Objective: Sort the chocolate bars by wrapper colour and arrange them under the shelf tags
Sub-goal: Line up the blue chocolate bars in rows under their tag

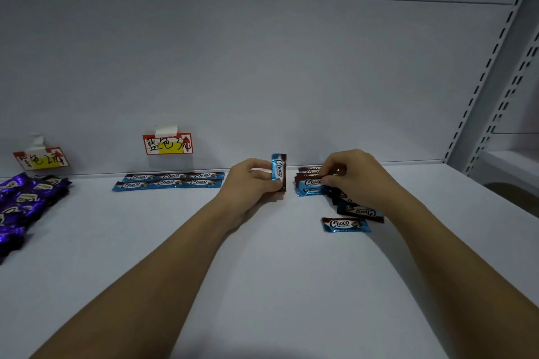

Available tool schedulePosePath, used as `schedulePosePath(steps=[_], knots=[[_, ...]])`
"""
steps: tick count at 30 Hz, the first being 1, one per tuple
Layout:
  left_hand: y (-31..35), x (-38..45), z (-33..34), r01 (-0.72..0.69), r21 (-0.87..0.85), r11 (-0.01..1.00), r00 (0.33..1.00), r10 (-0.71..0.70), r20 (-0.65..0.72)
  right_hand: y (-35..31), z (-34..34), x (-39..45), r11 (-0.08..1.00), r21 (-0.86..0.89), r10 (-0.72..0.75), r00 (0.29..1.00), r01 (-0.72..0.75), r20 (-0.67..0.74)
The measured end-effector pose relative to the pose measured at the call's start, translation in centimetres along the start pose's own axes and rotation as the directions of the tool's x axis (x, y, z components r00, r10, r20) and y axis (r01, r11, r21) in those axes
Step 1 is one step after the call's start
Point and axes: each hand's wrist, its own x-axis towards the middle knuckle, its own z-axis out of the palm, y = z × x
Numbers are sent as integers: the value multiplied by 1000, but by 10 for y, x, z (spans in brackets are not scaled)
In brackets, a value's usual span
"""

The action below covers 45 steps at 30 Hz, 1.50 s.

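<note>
You hold one blue bar up while your other hand digs in the pile.

Your left hand (250, 181) grips a blue Choco bar (278, 172) standing on end on the white shelf (262, 271). Your right hand (350, 176) pinches a bar in the mixed pile (310, 183) at the far right. Two rows of blue bars (169, 181) lie under the middle tag (168, 144). Purple bars (26, 198) sit far left under another tag (40, 159). One loose blue bar (345, 225) lies nearer you.
</note>
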Motion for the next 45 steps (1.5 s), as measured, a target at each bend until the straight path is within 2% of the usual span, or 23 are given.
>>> schedulePosePath(steps=[3,8,18,23,26,33,38,41,43,45], knots=[[1,-2,-4,27,-77,997,1000,-26,11,-3,-1,-2,995,99,31,999,-31,-7],[3,3,-7,53,-96,994,997,-57,-43,-6,-1,-3,979,199,43,999,-42,-3],[14,-6,-9,-55,61,997,984,64,-165,-23,-1,-11,949,304,115,989,-82,-92],[31,-20,-32,-78,250,965,983,116,-143,-44,7,-13,948,306,133,984,-92,-118],[44,-30,-75,-98,397,912,983,151,-106,-66,22,-12,955,292,80,994,-55,-72],[60,-53,-192,-27,689,725,977,166,-136,-153,91,7,990,124,-97,972,71,216],[56,-52,-220,5,829,560,985,139,-100,-208,132,31,996,37,-88,938,81,336],[47,-48,-224,-31,875,483,981,183,-66,-211,145,31,988,-64,-122,959,143,257],[48,-49,-225,-63,903,424,978,205,-29,-207,146,26,964,-135,-199,960,227,196],[53,-48,-229,-86,923,375,976,218,2,-203,145,23,952,-100,-264,943,289,204]])
